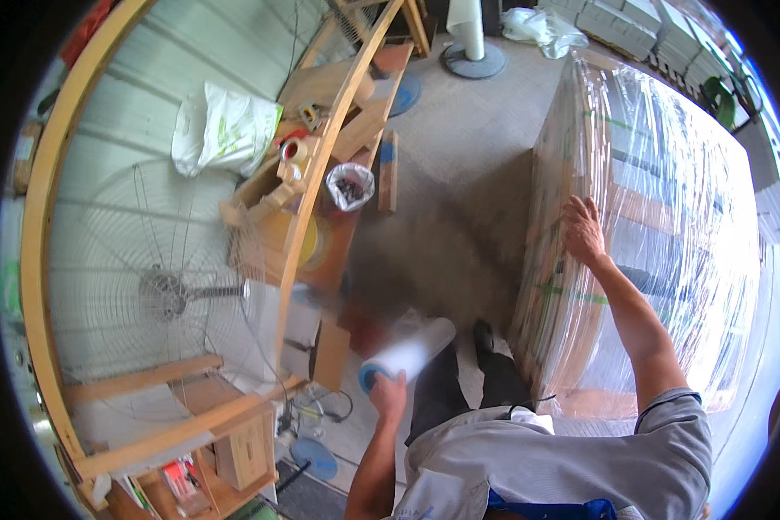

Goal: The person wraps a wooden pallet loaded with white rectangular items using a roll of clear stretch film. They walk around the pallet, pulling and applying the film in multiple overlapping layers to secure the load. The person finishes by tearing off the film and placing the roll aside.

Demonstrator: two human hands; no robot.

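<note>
My left hand [388, 395] is closed on the blue-rimmed end of a roll of clear stretch film [414, 348], held tilted beside my legs. To the right stands a tall stack wrapped in shiny film [667, 251], with green straps and wooden slats showing through it. My right arm reaches forward along this stack. Against its left edge lies my right hand [584, 230], fingers extended and resting on the film. What exactly the stack holds cannot be made out under the glare.
A wooden-framed bench on the left carries a white plastic bag [225, 132] and tape rolls [294, 150]. A large wire-guarded fan [163, 295] stands there too. A lined bin [350, 186] sits beside the bench. Farther off is a white roll on a round base [473, 61].
</note>
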